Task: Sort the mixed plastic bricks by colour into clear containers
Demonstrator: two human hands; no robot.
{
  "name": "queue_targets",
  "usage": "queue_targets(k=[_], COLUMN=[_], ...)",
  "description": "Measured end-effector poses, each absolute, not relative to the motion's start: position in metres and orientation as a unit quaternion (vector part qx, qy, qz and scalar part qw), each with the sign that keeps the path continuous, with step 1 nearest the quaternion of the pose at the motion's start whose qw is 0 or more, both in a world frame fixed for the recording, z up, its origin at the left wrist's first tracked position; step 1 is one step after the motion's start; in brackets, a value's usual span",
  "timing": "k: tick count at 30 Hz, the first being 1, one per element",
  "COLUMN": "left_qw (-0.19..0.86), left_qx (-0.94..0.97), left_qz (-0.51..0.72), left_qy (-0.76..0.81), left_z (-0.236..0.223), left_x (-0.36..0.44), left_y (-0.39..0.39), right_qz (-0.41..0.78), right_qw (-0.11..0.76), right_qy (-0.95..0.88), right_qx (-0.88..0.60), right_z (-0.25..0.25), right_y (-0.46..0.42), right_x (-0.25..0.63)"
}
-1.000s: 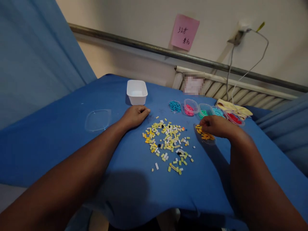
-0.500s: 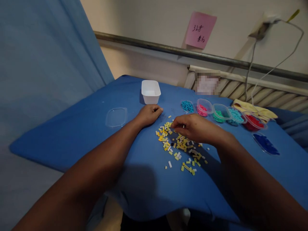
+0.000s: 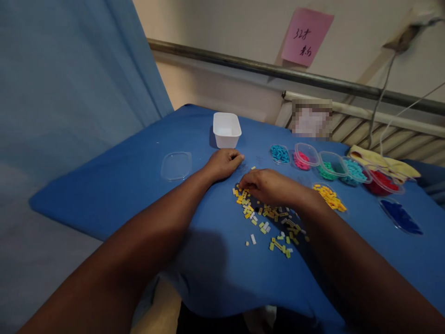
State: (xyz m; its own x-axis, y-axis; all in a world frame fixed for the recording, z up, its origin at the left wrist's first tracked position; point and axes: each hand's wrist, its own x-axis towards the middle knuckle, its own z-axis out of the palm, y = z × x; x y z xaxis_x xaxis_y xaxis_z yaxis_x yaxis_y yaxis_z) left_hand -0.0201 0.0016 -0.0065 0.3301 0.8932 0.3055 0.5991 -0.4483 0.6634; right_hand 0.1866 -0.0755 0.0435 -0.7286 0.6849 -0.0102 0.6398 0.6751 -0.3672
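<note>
In the head view, the right hand (image 3: 270,186) has been brought to the bricks (image 3: 248,215), its grip indiscernible, the left hand (image 3: 223,164) loosely closed.

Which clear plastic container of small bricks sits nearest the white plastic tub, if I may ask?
The clear container of bright blue bricks, leftmost; the others sit farther right.

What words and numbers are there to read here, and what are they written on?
"32", handwritten on the pink paper on the wall; the sign after it looks like "才".
The second handwritten line on that paper: too unclear to read surely.
The pixelated sheet by the radiator: too blurred to read.
Small bricks: too small to tell any lettering.
</note>
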Motion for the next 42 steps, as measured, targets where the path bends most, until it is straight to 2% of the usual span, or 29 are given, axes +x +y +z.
queue_targets(k=[6, 13, 18, 25, 29, 34, 39, 42], left_qw=[0.228, 0.233, 0.226, 0.232, 0.225, 0.224, 0.223, 0.22], left_qx=[0.782, 0.783, 0.785, 0.783, 0.785, 0.786, 0.783, 0.785], left_qz=[0.332, 0.329, 0.331, 0.33, 0.316, 0.316, 0.322, 0.319], left_qy=[0.476, 0.474, 0.474, 0.474, 0.483, 0.481, 0.484, 0.483], left_z=[-0.005, -0.003, -0.004, -0.006, -0.001, 0.002, -0.001, -0.003], left_x=[-0.02, -0.019, -0.019, -0.02, -0.02, -0.02, -0.02, -0.02], left_y=[0.001, -0.002, -0.002, 0.001, 0.001, 0.002, 0.004, 0.004], right_qz=[0.173, 0.123, 0.13, 0.14, 0.09, 0.003, 0.044, 0.052], right_qw=[0.06, 0.001, -0.011, 0.073, 0.117, 0.143, 0.13, 0.152], right_qy=[-0.93, -0.923, -0.914, -0.909, -0.871, -0.773, -0.729, -0.726], right_qx=[-0.32, -0.363, -0.383, -0.386, -0.469, -0.618, -0.67, -0.668], right_z=[0.042, 0.044, 0.048, 0.071, 0.075, 0.058, 0.035, 0.031], right_y=[-0.068, -0.073, -0.079, -0.092, -0.095, -0.106, -0.117, -0.12], right_x=[0.185, 0.191, 0.189, 0.217, 0.278, 0.358, 0.391, 0.39])
